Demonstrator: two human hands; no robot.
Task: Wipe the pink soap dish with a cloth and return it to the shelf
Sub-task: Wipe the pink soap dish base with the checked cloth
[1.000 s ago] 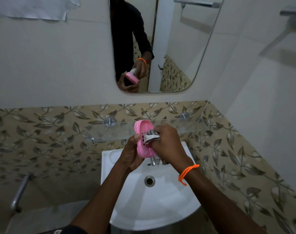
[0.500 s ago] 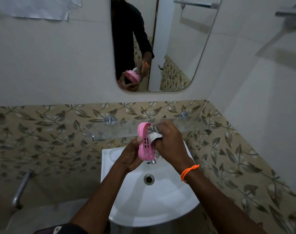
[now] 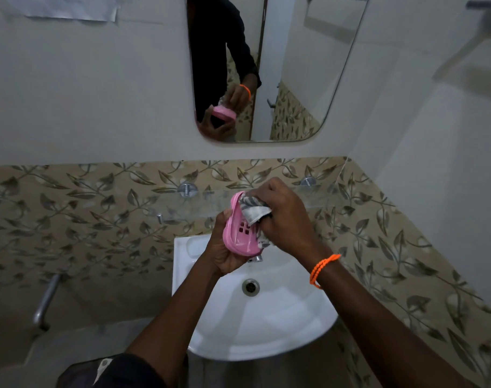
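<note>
Both forearms reach forward; left hand [image 3: 224,253] cups from beneath, fingers curled, right hand [image 3: 286,219] fisted just beside its fingertips.

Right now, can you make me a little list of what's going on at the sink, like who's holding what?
left hand: holds the pink soap dish, tilted on edge over the sink
right hand: grips the cloth and presses it into the dish
cloth: grey and white, bunched up
soap dish holes: small square slots show in its floor
sink: white, below both hands
glass shelf: on the wall behind the hands; dish not back on it yet
mirror: shows the hands and dish reflected
</note>
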